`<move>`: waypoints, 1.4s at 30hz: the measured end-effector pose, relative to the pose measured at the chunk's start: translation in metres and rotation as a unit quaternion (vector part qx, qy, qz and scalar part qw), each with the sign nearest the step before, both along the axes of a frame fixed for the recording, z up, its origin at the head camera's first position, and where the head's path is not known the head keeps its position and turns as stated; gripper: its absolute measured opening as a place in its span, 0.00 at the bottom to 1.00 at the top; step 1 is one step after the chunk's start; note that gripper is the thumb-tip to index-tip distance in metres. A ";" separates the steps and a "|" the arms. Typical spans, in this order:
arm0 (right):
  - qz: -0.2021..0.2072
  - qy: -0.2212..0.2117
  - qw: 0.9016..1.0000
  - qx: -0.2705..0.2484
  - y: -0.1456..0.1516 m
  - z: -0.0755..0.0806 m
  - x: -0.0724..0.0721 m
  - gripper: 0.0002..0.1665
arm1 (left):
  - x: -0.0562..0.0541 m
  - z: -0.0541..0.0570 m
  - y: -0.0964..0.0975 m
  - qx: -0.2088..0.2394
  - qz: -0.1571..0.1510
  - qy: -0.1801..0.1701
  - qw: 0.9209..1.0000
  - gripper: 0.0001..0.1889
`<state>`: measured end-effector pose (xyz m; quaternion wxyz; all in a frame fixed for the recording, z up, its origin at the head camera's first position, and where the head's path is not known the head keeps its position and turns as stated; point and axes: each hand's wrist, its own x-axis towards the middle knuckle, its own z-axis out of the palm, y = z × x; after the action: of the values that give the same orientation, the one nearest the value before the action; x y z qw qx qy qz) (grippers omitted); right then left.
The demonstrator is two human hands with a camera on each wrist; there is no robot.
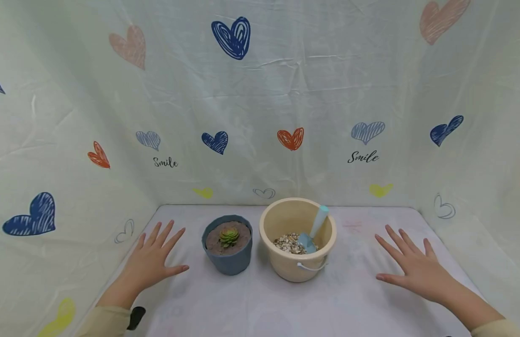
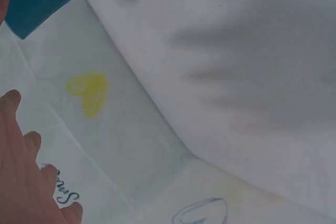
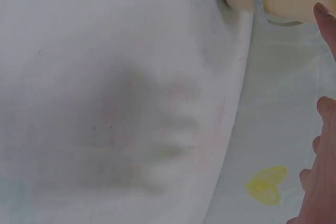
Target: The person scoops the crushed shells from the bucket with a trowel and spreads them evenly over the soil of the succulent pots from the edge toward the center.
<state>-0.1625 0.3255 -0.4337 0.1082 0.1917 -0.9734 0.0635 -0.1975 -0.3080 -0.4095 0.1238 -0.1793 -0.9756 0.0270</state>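
A blue-grey flower pot (image 1: pixel 230 264) stands left of centre, filled with brown soil around a small green succulent (image 1: pixel 229 237). Just to its right is a cream bucket (image 1: pixel 291 269) with a white handle. White-and-brown gravel (image 1: pixel 288 243) lies inside the bucket, and a light-blue hand shovel (image 1: pixel 318 222) leans there with its blade in the gravel. My left hand (image 1: pixel 152 260) hovers left of the flower pot, fingers spread, holding nothing. My right hand (image 1: pixel 416 269) is held out over the table's right side, fingers spread too, apart from the bucket.
The table (image 1: pixel 268 309) has a pale cover and rounded far corners. A whitish curtain (image 1: pixel 260 103) printed with hearts and "Smile" hangs behind it and along both sides. Shadows of the hands fall on the tabletop.
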 end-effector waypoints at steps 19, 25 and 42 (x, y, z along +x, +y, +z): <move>0.065 -0.125 0.975 -0.171 -0.044 0.046 -0.012 0.55 | -0.019 0.022 0.063 -0.015 -0.067 0.007 0.998 0.53; 0.081 -0.139 0.963 -0.216 -0.059 0.050 -0.018 0.55 | -0.023 0.027 0.099 0.002 -0.095 -0.001 0.995 0.54; 0.070 -0.121 0.964 -0.226 -0.097 0.060 -0.052 0.58 | -0.037 0.027 0.172 0.037 -0.173 -0.048 0.983 0.60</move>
<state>-0.2148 0.2286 -0.3739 0.0255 0.2204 -0.9237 0.3123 -0.2341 -0.1363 -0.3821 0.0861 -0.3418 -0.9350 -0.0394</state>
